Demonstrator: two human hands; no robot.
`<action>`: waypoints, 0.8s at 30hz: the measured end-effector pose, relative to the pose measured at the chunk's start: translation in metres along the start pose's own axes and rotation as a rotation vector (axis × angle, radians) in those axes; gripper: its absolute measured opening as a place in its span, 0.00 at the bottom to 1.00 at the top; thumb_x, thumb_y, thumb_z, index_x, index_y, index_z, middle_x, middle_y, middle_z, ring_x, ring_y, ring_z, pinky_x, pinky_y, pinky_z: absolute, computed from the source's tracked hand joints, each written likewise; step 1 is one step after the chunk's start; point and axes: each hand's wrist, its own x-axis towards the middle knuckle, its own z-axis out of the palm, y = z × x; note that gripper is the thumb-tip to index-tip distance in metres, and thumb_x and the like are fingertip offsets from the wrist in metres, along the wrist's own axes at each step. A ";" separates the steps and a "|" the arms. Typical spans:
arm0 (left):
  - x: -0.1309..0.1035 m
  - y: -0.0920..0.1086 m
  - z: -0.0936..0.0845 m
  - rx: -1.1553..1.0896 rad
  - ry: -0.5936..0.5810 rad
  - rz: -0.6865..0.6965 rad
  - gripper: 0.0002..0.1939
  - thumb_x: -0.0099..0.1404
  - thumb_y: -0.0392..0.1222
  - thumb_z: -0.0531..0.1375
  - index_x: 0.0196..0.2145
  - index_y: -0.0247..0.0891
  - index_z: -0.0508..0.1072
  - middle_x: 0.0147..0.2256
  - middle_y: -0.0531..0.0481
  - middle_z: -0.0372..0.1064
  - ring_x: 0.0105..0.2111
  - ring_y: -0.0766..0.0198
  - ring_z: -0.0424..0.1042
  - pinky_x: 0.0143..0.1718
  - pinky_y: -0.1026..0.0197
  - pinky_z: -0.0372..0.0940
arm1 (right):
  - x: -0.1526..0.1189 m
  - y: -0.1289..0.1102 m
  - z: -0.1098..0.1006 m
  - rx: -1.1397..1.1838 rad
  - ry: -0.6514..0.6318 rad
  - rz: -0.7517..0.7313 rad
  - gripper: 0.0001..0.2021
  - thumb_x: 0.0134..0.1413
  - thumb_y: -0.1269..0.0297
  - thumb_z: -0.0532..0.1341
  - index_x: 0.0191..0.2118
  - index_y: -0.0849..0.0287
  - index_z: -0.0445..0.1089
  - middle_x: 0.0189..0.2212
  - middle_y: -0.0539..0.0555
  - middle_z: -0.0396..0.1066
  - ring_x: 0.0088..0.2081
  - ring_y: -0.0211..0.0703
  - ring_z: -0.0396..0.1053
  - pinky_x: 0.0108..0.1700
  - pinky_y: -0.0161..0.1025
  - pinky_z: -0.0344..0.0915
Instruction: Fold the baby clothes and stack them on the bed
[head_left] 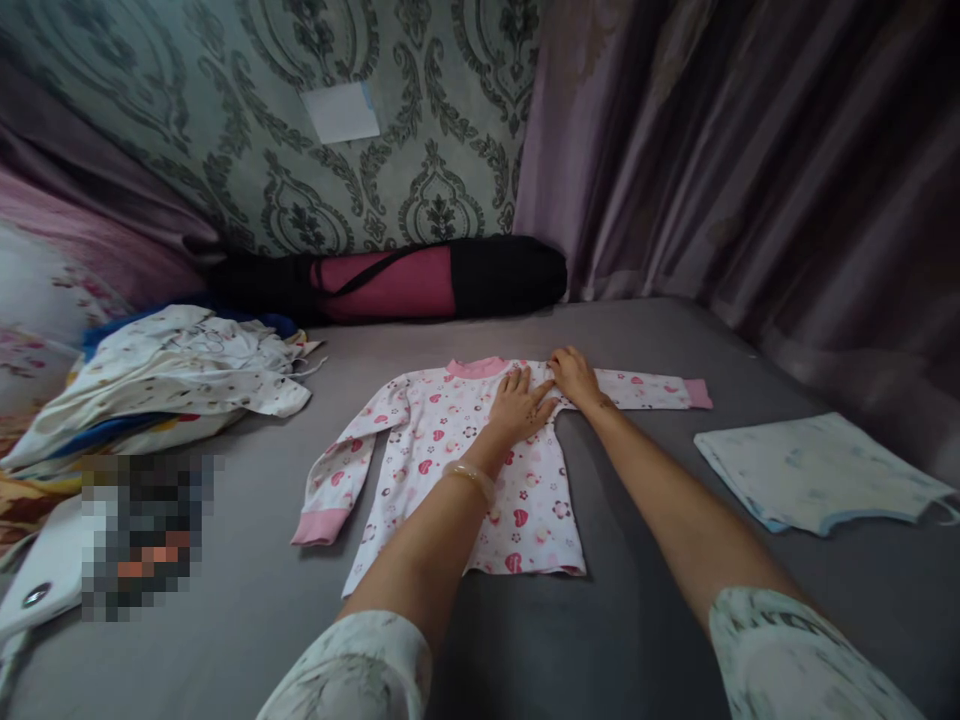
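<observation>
A small white shirt [439,440] with pink cuffs, a pink collar and a heart and flower print lies spread on the grey bed sheet [637,620]. Its left-side sleeve bends down, and its right-side sleeve stretches straight out. My left hand [521,403] rests on the upper chest of the shirt, fingers spread, with a bangle on the wrist. Just beside it, my right hand [575,378] touches the shoulder where the straight sleeve begins; its fingers are bent down onto the cloth, and whether they pinch it is unclear.
Piled clothes [187,360] lie at the left, near a white device [56,560] and a blurred patch. A black and red long bag [390,283] lies along the wall. Folded pale cloth [817,470] sits at the right, below the curtain [675,150].
</observation>
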 end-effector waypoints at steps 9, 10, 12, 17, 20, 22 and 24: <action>0.001 -0.001 0.006 0.025 -0.014 -0.020 0.26 0.70 0.54 0.47 0.62 0.45 0.62 0.65 0.43 0.51 0.65 0.45 0.48 0.64 0.42 0.46 | -0.056 -0.010 -0.005 0.148 -0.004 -0.190 0.21 0.65 0.67 0.42 0.57 0.62 0.64 0.54 0.62 0.66 0.57 0.47 0.62 0.59 0.42 0.56; 0.001 -0.001 0.006 0.029 -0.019 -0.022 0.26 0.70 0.53 0.47 0.62 0.44 0.62 0.65 0.43 0.51 0.65 0.45 0.48 0.64 0.42 0.46 | -0.061 -0.011 -0.004 0.152 -0.035 -0.202 0.23 0.66 0.64 0.41 0.59 0.63 0.63 0.56 0.63 0.65 0.59 0.46 0.60 0.61 0.42 0.54; 0.001 -0.001 0.004 0.027 -0.016 -0.025 0.26 0.70 0.53 0.48 0.62 0.46 0.61 0.65 0.44 0.52 0.65 0.46 0.49 0.63 0.42 0.47 | -0.068 -0.010 -0.003 0.118 -0.104 -0.185 0.26 0.67 0.60 0.39 0.62 0.66 0.58 0.62 0.64 0.58 0.64 0.47 0.53 0.65 0.44 0.48; -0.001 0.001 -0.002 -0.006 -0.005 -0.019 0.28 0.70 0.58 0.45 0.63 0.48 0.61 0.65 0.45 0.51 0.65 0.45 0.49 0.64 0.44 0.46 | -0.074 0.008 -0.013 -0.041 -0.238 -0.033 0.31 0.67 0.53 0.37 0.68 0.65 0.47 0.69 0.60 0.43 0.69 0.52 0.38 0.67 0.53 0.36; -0.001 0.001 -0.003 -0.015 -0.010 -0.015 0.28 0.70 0.59 0.44 0.63 0.49 0.61 0.66 0.44 0.50 0.65 0.45 0.48 0.64 0.44 0.46 | -0.077 0.023 -0.022 -0.091 -0.277 0.067 0.32 0.66 0.51 0.35 0.69 0.61 0.45 0.69 0.58 0.40 0.69 0.53 0.36 0.67 0.57 0.35; -0.001 0.001 -0.003 -0.014 -0.012 -0.016 0.28 0.70 0.59 0.44 0.63 0.49 0.61 0.66 0.44 0.50 0.66 0.46 0.48 0.64 0.45 0.46 | -0.078 0.033 -0.028 -0.122 -0.287 0.120 0.31 0.66 0.50 0.34 0.70 0.57 0.45 0.70 0.56 0.39 0.69 0.54 0.36 0.66 0.59 0.35; -0.001 0.001 -0.002 -0.011 -0.017 -0.020 0.28 0.70 0.59 0.43 0.63 0.50 0.60 0.66 0.45 0.50 0.66 0.46 0.48 0.64 0.45 0.45 | -0.078 0.045 -0.032 -0.147 -0.292 0.165 0.32 0.66 0.49 0.33 0.70 0.54 0.44 0.70 0.55 0.39 0.69 0.56 0.35 0.66 0.62 0.35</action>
